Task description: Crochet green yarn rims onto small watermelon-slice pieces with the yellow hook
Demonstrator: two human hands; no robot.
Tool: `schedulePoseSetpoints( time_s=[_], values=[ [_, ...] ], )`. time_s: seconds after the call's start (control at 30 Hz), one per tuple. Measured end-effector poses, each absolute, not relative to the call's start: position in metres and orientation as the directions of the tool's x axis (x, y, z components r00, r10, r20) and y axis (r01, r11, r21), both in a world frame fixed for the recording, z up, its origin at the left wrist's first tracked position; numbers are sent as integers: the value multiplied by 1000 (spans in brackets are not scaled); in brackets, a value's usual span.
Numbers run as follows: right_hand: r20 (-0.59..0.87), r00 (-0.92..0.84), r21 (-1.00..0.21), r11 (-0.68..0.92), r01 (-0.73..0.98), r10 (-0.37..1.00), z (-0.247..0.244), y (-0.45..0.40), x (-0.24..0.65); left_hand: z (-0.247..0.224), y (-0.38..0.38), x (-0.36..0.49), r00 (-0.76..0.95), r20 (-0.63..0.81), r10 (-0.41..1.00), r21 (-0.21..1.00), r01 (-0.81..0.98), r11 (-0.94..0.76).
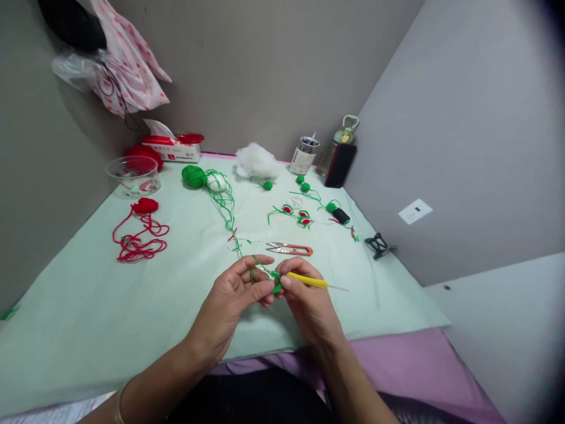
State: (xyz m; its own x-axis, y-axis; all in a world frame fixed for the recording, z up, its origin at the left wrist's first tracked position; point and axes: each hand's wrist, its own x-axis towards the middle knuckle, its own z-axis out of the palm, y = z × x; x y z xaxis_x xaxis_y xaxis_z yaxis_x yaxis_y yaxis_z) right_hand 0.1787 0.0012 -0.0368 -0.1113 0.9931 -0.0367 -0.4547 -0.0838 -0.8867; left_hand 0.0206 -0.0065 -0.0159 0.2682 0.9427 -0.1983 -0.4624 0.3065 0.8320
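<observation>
My left hand [243, 287] pinches a small green crochet piece [277, 287] between thumb and fingers, and green yarn runs over its raised index finger. In my right hand [306, 294] is a crochet hook with a yellow handle [308, 280]; its tip meets the green piece. The working yarn leads up to a green yarn ball [194, 176] beside a white yarn ball [216, 181]. Just beyond my hands lie orange thread snips [291, 249]. Several small red, white and green crocheted pieces [303, 218] rest farther back, near small green crocheted balls [305, 186].
Loose red yarn [143, 241] spreads at left, near a clear plastic tub [135, 176] and a tissue box [176, 150]. White stuffing [256, 162], a can of pens [303, 156], a bottle [338, 147] and a phone [341, 166] stand along the back. A black clip [378, 245] is at right.
</observation>
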Motion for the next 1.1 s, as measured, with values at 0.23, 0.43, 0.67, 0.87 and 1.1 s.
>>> schedulePoseSetpoints(
  time_s=[0.23,0.43,0.67,0.87,1.1],
  values=[
    [304,10,-951,304,-54,953,-32,-3,187,-18,-9,20,212,-158,964,879,-416,235],
    [263,-69,-951,247,-186,962,-34,-2,193,-16,-8,19,214,-156,964,889,-395,232],
    [337,-112,-940,327,-97,935,-31,-4,197,-16,-8,20,226,-144,963,880,-416,229],
    [335,-30,-922,321,-215,942,-33,-3,190,-15,-8,22,279,-162,947,863,-424,273],
    [349,-58,-926,334,-177,935,-23,-8,194,-15,-10,17,236,-155,959,876,-416,244]
  ],
)
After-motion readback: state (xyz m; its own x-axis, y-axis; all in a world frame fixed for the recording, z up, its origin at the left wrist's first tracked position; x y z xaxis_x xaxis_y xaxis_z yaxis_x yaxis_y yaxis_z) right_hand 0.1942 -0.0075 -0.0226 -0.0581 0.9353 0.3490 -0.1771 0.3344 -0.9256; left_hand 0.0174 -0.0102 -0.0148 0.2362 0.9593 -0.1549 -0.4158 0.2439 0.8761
